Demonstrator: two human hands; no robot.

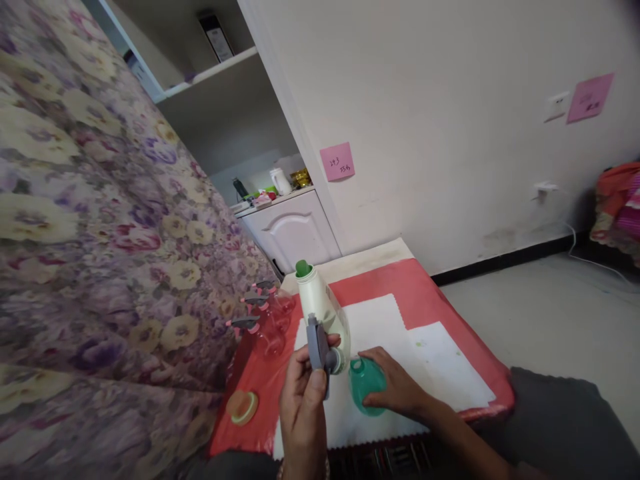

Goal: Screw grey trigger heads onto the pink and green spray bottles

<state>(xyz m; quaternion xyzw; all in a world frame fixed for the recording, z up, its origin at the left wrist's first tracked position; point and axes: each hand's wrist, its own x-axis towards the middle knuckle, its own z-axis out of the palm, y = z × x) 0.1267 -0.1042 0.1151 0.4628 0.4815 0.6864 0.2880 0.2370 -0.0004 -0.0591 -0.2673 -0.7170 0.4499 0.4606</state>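
Observation:
In my left hand [304,407] is a grey trigger spray head [317,347] with a pale green collar, raised over the near part of the table. The fingers and thumb are closed around it. My right hand [396,385] grips a translucent green bottle [365,393] by its side. The mouth of that bottle is uncovered, and its base is over the white cloth. Just behind the spray head stands a pale cream-green detergent bottle [315,297] with a green pouring spout. My left hand partly overlaps its lower part.
Several clear pink spray bottles [267,340] with grey triggers stand along the table's left edge. A round cap [243,407] lies at the near left. White cloth [440,373] covers part of the red tablecloth [385,280]. A floral curtain [115,233] hangs close on the left.

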